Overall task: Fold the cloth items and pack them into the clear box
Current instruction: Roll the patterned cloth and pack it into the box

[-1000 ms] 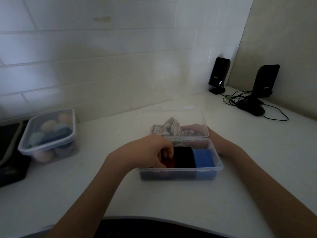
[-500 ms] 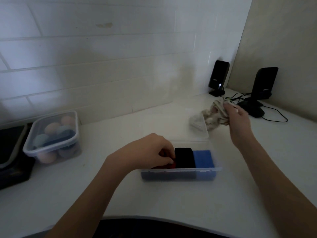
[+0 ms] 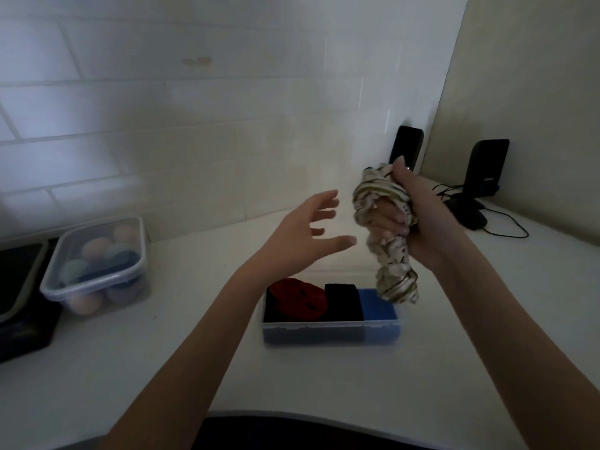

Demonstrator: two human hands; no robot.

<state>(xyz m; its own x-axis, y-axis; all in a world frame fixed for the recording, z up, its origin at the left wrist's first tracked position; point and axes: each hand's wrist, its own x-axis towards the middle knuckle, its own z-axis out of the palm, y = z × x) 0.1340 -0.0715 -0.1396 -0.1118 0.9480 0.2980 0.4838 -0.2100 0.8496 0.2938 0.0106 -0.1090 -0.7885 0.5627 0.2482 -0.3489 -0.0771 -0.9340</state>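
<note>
The clear box (image 3: 331, 332) sits on the white counter in front of me. Inside lie a red cloth (image 3: 300, 298) at the left, a black folded cloth (image 3: 343, 302) in the middle and a blue folded cloth (image 3: 378, 308) at the right. My right hand (image 3: 418, 216) is raised above the box's right end, shut on a crumpled cream striped cloth (image 3: 386, 241) that hangs down towards the blue cloth. My left hand (image 3: 302, 237) hovers open above the box, fingers spread towards the striped cloth without touching it.
A lidded clear tub (image 3: 97, 267) with pastel round items stands at the left. A dark object (image 3: 19, 297) lies at the far left edge. Two black speakers (image 3: 407, 151) (image 3: 483, 177) with cables stand in the back right corner by the tiled wall.
My left hand left the red cloth in the box and rose, opening. My right hand lifted the striped cloth from behind the box up and towards the middle.
</note>
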